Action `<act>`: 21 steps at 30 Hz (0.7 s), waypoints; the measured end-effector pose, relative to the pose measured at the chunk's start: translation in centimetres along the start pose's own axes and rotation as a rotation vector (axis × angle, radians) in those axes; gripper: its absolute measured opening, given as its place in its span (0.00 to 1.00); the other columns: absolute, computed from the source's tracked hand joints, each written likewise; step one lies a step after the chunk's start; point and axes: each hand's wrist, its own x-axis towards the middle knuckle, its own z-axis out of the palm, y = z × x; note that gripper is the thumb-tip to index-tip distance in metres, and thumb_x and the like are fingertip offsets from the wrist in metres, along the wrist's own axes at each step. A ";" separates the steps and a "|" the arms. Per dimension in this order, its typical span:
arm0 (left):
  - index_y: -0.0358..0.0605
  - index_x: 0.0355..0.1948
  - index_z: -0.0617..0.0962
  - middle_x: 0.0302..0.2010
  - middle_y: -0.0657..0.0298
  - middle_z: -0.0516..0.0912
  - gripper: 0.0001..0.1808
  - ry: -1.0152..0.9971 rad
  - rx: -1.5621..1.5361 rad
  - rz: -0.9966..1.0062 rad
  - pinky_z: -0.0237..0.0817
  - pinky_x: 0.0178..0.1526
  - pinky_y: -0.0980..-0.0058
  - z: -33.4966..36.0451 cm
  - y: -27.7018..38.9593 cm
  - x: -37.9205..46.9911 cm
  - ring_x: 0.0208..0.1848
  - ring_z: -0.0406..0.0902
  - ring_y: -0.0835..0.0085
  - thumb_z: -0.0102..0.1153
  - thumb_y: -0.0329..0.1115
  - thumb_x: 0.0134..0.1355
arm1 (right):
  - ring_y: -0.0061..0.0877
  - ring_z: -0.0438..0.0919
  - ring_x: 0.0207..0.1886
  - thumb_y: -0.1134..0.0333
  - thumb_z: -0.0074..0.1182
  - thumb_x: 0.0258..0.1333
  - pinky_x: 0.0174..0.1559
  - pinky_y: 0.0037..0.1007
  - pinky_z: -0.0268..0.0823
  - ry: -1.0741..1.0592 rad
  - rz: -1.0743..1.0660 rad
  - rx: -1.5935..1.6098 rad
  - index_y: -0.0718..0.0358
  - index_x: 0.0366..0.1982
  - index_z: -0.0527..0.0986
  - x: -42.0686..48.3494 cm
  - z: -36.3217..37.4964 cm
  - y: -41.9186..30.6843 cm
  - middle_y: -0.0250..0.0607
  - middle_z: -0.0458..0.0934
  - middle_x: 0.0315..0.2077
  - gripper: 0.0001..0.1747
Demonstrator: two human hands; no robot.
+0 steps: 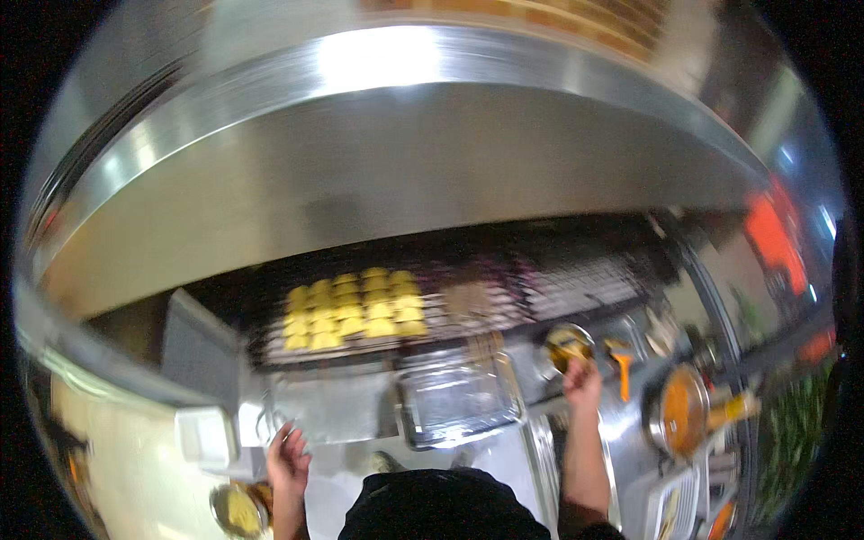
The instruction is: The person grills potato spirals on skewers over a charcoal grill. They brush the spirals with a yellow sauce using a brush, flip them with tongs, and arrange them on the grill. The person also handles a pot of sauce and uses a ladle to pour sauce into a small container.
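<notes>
My right hand (582, 381) is at the near rim of a small metal bowl (555, 335) with dark yellowish contents. Its fingers are bunched over the bowl, and blur hides whether they grip anything. My left hand (289, 459) hangs with fingers loosely apart beside a shiny wire-like loop (266, 425) and appears to hold nothing. Rows of yellow food pieces (354, 310) lie on the left part of a long grill (580, 287). A brownish piece of food (467, 302) rests to their right. Before me, a shiny metal tray (459, 398) sits at the grill's front edge.
A metal hood (418, 162) spans above the grill. To the right are an orange-handled utensil (624, 374), a pan of orange sauce (683, 412) and a white container (673, 503). A white tub (204, 437) and a bowl of yellow food (241, 511) stand at the left.
</notes>
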 end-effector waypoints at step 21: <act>0.36 0.43 0.80 0.21 0.65 0.79 0.13 -0.422 0.068 0.015 0.56 0.27 0.85 3.4 0.6 6.7 0.22 0.67 0.83 0.55 0.35 0.64 | 0.16 0.75 0.23 0.53 0.54 0.58 0.20 0.18 0.61 -0.581 -0.216 -0.923 0.60 0.39 0.78 -25.4 33.7 20.3 0.34 0.80 0.25 0.17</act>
